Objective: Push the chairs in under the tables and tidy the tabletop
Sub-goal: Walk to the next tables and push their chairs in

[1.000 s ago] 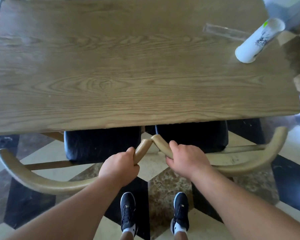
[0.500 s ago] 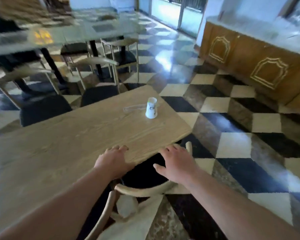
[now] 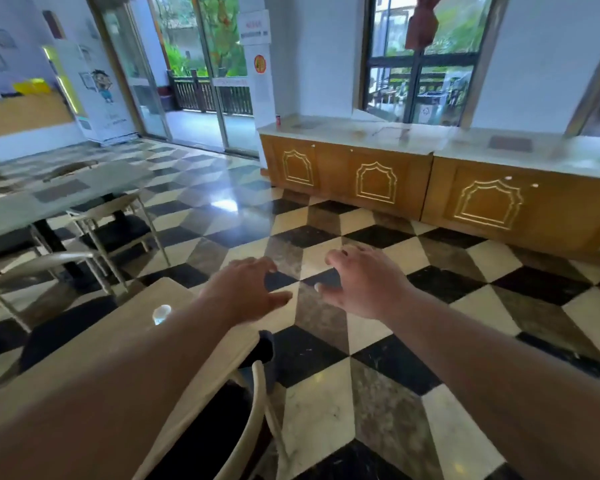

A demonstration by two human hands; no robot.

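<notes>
In the head view, the left hand (image 3: 246,289) and right hand (image 3: 364,282) are hovering in the air above the checkered floor (image 3: 378,375), fingers spread and loosely curled, each holding nothing. The wooden worktop (image 3: 94,344) is lying at lower left beneath the left forearm, with a white cup (image 3: 161,314) standing on it. A chair (image 3: 253,417) is sitting tucked at the worktop's near corner, its curved back showing. Other chairs (image 3: 118,226) are standing beyond, beside a grey table (image 3: 49,199).
</notes>
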